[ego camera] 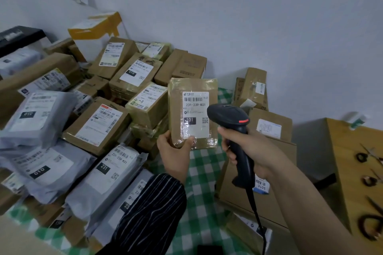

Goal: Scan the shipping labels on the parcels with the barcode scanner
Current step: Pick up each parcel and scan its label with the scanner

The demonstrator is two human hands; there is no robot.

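My left hand (176,147) grips the lower left corner of a small brown cardboard parcel (176,97) and holds it upright above the table. Its white shipping label (195,115) faces me and reads 231-239-K01. My right hand (246,147) grips the handle of a black barcode scanner (230,116). The scanner's head sits just right of the label and points at it. A black cable (256,211) hangs from the handle.
Many cardboard parcels (99,126) and grey mailer bags (41,114) are piled on the left of a green checked tablecloth (199,203). More boxes (269,122) stand at the right. A wooden surface with scissors (369,157) lies far right.
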